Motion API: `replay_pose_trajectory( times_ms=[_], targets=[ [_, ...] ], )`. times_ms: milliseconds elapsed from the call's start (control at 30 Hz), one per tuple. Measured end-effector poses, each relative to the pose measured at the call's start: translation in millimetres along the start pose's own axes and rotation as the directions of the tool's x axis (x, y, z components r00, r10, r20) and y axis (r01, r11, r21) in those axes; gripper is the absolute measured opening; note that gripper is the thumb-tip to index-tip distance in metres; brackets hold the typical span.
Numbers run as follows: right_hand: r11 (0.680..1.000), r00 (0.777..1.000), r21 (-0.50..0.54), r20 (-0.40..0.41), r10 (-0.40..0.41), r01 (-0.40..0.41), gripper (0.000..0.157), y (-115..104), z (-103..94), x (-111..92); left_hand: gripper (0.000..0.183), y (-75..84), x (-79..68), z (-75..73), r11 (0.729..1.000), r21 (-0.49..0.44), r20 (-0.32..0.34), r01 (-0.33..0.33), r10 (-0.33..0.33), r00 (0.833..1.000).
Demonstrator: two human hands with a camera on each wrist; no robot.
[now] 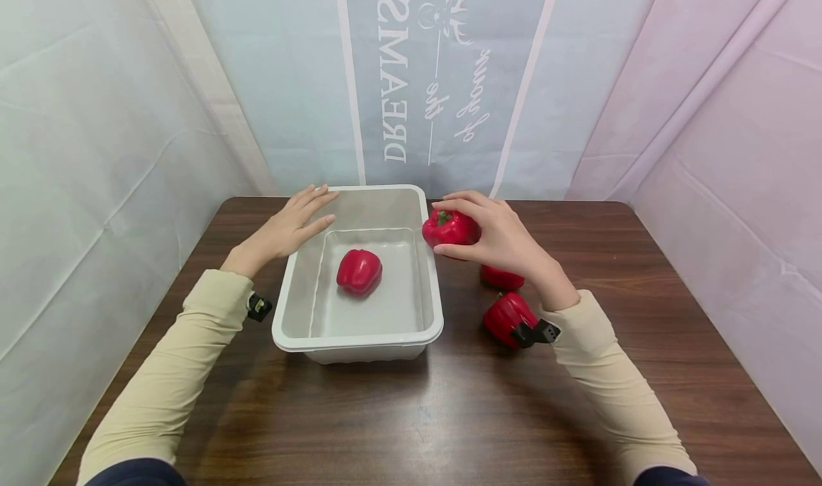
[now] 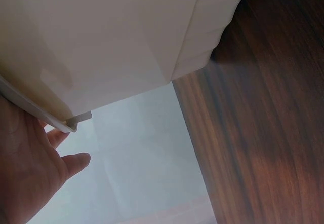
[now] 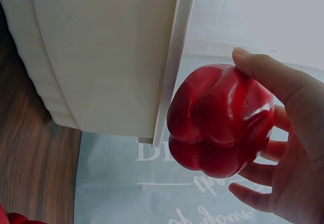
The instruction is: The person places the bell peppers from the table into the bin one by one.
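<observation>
Right hand (image 1: 497, 235) grasps red pepper (image 1: 452, 231) near white tub (image 1: 359, 342); left hand (image 1: 285, 227) relaxed, perhaps touching it.

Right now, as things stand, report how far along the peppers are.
Looks done: one red pepper lies in the white tub. In hand: the right hand holds a second pepper near the tub's rim. Apparently remaining: a nearer pepper and a farther pepper, partly hidden, on the table.

Blue-grey cloth panel (image 1: 416, 150): white capitals "DREAMS" (image 1: 394, 79), mirrored, sideways; smaller script "the" (image 1: 435, 100) alongside; remaining script lettering (image 1: 474, 93) not securely legible.
</observation>
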State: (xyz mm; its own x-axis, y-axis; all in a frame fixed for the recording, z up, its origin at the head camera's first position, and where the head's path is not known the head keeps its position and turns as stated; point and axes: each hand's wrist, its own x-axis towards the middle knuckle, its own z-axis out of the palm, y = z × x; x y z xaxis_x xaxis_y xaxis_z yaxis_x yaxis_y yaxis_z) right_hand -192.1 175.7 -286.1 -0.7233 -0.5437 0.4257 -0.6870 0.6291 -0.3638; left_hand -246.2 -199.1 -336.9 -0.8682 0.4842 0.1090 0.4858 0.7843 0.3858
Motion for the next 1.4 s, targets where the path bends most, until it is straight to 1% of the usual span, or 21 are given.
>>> replay_pose_trajectory(
  times_ms=[333,667,1000,1267,1400],
  targets=[
    [1.0,1.0,0.005,0.001,0.004,-0.004,0.059,-3,1.9,0,0.059,1.0,-1.3,0.7,1.0,0.006,-0.007,-0.007,0.007,1.0],
    [1.0,1.0,0.007,-0.001,-0.009,0.009,0.059,-6,3.0,0,0.059,0.3,-1.5,1.7,1.0,0.015,-0.013,-0.013,0.013,1.0],
    [1.0,0.999,-0.011,-0.03,-0.03,0.029,0.058,-10,3.6,4,0.058,0.5,-2.7,2.0,1.0,0.011,-0.026,-0.02,0.02,0.999],
    [1.0,1.0,0.01,-0.007,-0.02,0.02,0.058,-15,3.6,6,0.058,0.3,-2.8,2.5,1.0,0.014,-0.017,-0.018,0.018,1.0],
    [1.0,1.0,0.001,-0.009,-0.022,0.022,0.057,-15,5.1,7,0.058,0.9,-2.9,2.4,1.0,0.011,-0.019,-0.019,0.019,1.0]
  ],
)
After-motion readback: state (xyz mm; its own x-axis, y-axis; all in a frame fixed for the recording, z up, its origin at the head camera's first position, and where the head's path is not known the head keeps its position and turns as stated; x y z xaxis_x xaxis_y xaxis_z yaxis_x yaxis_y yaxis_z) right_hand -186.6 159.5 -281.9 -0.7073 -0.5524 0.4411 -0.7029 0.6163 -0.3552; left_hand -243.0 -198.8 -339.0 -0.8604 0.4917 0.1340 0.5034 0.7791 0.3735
